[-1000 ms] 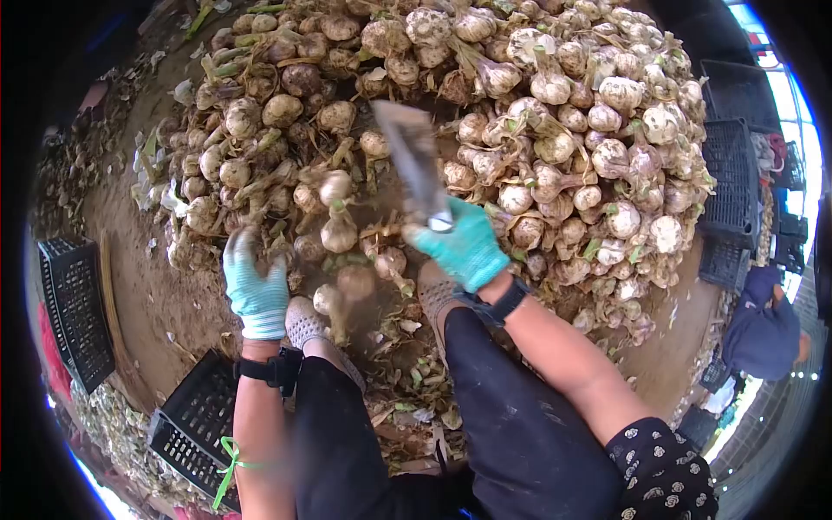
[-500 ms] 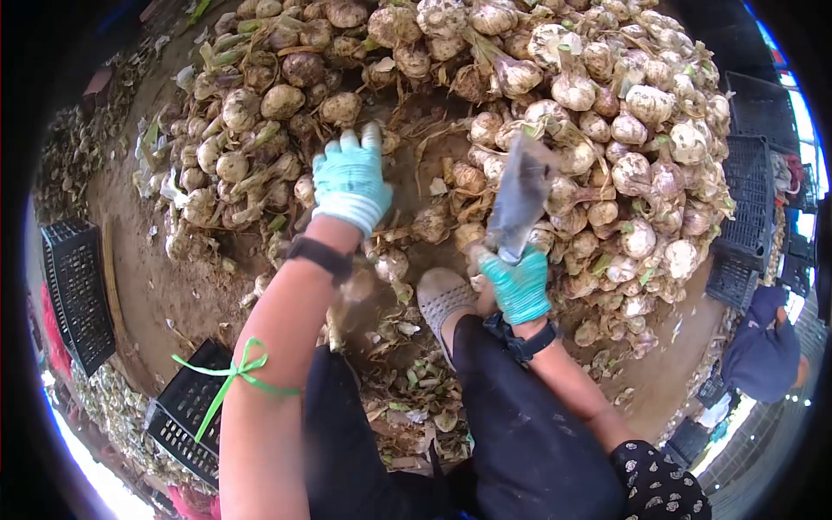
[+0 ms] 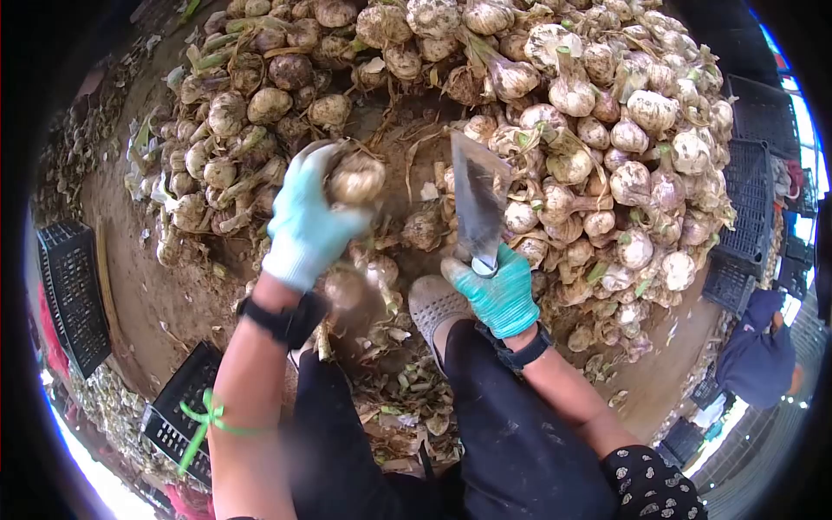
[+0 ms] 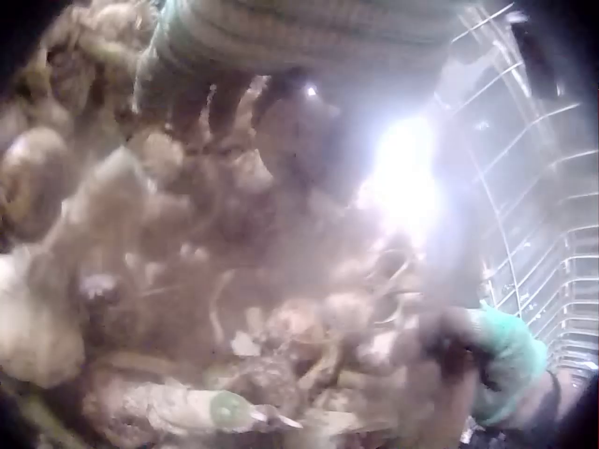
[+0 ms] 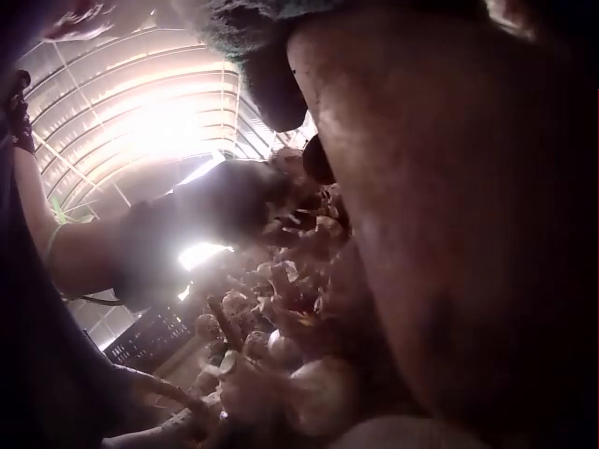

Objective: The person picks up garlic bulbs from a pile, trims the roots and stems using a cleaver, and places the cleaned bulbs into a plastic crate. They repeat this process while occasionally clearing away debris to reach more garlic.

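"So, starting from the left, what do you get over the link?"

"I've got a black crate point(image 3: 74, 299) at the edge, then the left hand point(image 3: 308, 217), gloved and blurred. It holds a garlic bulb point(image 3: 356, 179) between thumb and fingers, just above the near side of the heap point(image 3: 227, 117)."

"Firm enough?"

"I can't tell how firm from here. If only the fingertips have it, I reckon a quick swing or a snagged stalk could flick it loose."

"And further right?"

"A shoe point(image 3: 433, 305) on the ground, then a broad blade point(image 3: 478, 195), tilted, pointing up and away from the body. The right hand point(image 3: 498, 295) grips it low down, fingers curled round the handle, which I mostly can't see."

"What bothers you?"

"The blade. Should the left hand cross over carelessly, its fingers could meet the edge. A slack grip could let the blade twist, or drop it near that shoe. Its tip is also close to the right-hand bulbs point(image 3: 568, 165), so it could nick one."
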Tool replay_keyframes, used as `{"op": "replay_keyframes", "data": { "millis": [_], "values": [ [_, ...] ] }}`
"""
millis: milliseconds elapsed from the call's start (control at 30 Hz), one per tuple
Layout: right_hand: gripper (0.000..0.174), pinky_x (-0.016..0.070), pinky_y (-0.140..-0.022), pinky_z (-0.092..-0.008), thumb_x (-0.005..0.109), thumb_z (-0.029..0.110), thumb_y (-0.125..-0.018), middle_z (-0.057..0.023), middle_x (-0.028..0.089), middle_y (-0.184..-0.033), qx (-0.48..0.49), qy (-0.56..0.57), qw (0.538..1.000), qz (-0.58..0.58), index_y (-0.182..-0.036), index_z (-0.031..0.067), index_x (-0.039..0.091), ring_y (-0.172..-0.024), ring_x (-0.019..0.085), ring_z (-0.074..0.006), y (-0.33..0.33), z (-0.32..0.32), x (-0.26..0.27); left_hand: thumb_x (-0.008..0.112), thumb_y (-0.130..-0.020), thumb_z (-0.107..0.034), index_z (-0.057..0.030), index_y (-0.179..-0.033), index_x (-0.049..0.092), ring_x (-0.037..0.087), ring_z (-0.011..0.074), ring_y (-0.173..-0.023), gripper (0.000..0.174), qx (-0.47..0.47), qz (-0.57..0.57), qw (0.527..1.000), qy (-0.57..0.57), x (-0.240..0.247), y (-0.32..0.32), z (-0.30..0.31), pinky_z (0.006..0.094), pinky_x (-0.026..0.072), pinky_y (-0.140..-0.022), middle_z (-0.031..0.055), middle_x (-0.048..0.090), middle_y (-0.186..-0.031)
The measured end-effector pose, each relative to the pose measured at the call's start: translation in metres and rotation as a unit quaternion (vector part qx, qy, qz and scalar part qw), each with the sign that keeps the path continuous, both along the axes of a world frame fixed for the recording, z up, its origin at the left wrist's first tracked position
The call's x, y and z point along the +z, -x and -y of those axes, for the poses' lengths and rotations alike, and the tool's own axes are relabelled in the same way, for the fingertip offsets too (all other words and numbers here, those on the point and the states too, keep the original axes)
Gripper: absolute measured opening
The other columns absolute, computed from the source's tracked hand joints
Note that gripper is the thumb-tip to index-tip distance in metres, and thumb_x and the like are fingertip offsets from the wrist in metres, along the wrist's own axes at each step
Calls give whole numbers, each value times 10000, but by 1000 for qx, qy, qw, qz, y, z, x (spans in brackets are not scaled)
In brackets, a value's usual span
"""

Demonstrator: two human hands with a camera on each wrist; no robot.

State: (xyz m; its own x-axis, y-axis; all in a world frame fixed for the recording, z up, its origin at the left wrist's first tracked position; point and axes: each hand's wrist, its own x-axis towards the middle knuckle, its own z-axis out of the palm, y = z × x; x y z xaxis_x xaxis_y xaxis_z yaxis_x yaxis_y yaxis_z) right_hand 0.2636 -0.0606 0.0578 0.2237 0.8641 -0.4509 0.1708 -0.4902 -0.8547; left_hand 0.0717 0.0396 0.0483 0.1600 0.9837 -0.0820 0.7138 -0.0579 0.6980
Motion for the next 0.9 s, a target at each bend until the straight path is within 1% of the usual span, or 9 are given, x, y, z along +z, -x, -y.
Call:
{"op": "replay_keyframes", "data": {
  "millis": [167,233,300,433,567,600,733,833,900],
  "values": [
    [231,459,-551,-274,679,170,-679,-113,600,-706,145,-69,983,85,-808,1,588,-585,582,-178,20,-14,24,663,-512,23,-7,-1173,405,483,168,-1024,710,111,404,884,208,46,29,40,292,378,-913,65,504,-1089],
    [236,463,-560,-314,660,132,-637,-122,587,-719,185,-142,964,127,-826,14,582,-610,587,-244,34,-17,18,683,-591,-13,-10,-1194,397,494,176,-1015,667,72,362,908,200,40,44,52,302,408,-887,80,501,-1094],
    [314,452,-573,-339,679,81,-567,-130,585,-772,306,-286,881,220,-858,9,585,-647,568,-292,44,-19,20,666,-626,-50,14,-1231,340,491,190,-1027,690,48,389,899,196,21,57,63,314,413,-887,103,484,-1138],
    [286,440,-562,-368,621,124,-601,-98,519,-759,393,-268,825,306,-869,57,547,-636,549,-270,66,-16,22,628,-728,-164,51,-1278,243,488,231,-1054,705,58,532,805,256,13,74,72,356,414,-904,151,410,-1228],
    [137,428,-539,-351,566,108,-637,-90,491,-687,418,-292,784,355,-755,69,509,-605,540,-240,84,-17,21,692,-680,-188,7,-1207,387,469,152,-1049,639,69,512,823,234,27,82,81,294,389,-907,96,485,-1143],
    [126,426,-539,-347,561,109,-641,-88,490,-677,427,-294,772,367,-748,68,507,-603,539,-234,88,-16,23,686,-679,-233,11,-1206,386,454,152,-1060,654,35,435,882,179,30,81,82,300,369,-924,102,474,-1152],
    [150,423,-547,-350,567,112,-632,-84,494,-694,438,-307,780,324,-761,64,508,-627,538,-238,93,-16,22,657,-711,-223,15,-1195,392,486,148,-1016,601,63,411,892,178,31,84,87,292,400,-892,101,496,-1118],
    [203,425,-569,-362,582,97,-618,-90,503,-728,431,-311,798,284,-806,60,515,-663,539,-258,88,-14,13,556,-785,-157,22,-1178,391,556,161,-907,462,174,696,612,333,33,79,92,281,464,-808,99,536,-1048],
    [232,425,-580,-370,594,95,-608,-94,506,-745,425,-325,805,258,-823,58,514,-676,539,-267,83,-15,5,553,-791,-162,24,-1188,380,561,169,-902,471,181,720,584,329,28,77,97,291,463,-814,106,530,-1061]
  ]
}}
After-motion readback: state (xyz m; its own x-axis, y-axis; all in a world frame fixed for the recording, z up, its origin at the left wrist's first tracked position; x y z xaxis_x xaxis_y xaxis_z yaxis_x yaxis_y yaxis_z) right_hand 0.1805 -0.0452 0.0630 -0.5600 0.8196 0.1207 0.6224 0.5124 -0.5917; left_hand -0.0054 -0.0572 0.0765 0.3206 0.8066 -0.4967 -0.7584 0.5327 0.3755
